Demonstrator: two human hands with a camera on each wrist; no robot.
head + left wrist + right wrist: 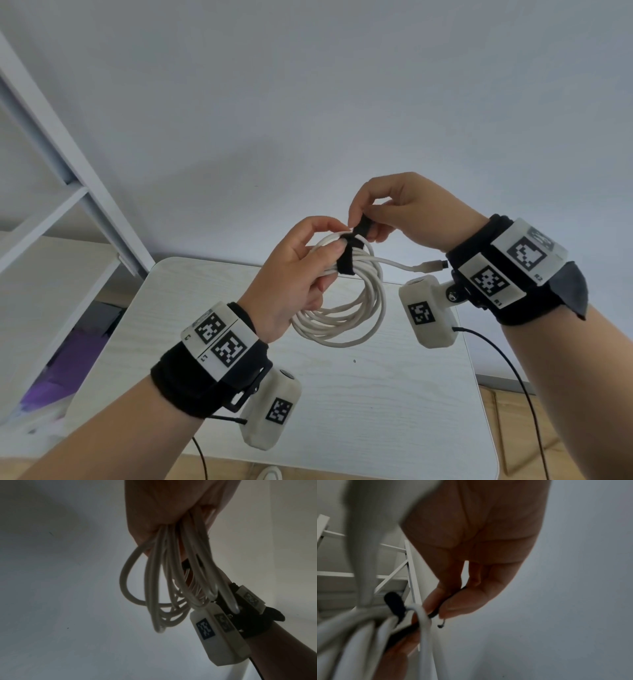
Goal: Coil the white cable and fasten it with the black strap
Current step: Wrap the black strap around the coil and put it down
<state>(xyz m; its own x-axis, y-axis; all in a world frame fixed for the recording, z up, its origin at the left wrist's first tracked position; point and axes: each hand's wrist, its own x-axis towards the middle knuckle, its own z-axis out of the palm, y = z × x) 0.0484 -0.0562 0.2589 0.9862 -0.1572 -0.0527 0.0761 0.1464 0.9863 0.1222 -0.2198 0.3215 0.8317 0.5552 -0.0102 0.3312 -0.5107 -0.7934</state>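
The white cable (346, 318) hangs in several loops above the table, held up in the air. My left hand (301, 270) grips the top of the coil, thumb and fingers closed round the bundled strands (171, 574). The black strap (349, 257) is wrapped round the bundle beside my left thumb. My right hand (373, 222) pinches the strap's free end (435, 614) just above the coil. One cable end with its plug (433, 265) sticks out to the right, toward my right wrist.
A small white table (342, 411) lies below the hands. A white shelf frame (51, 171) stands at the left, with purple items low beside it. A plain white wall fills the background. Black wires trail from both wrist cameras.
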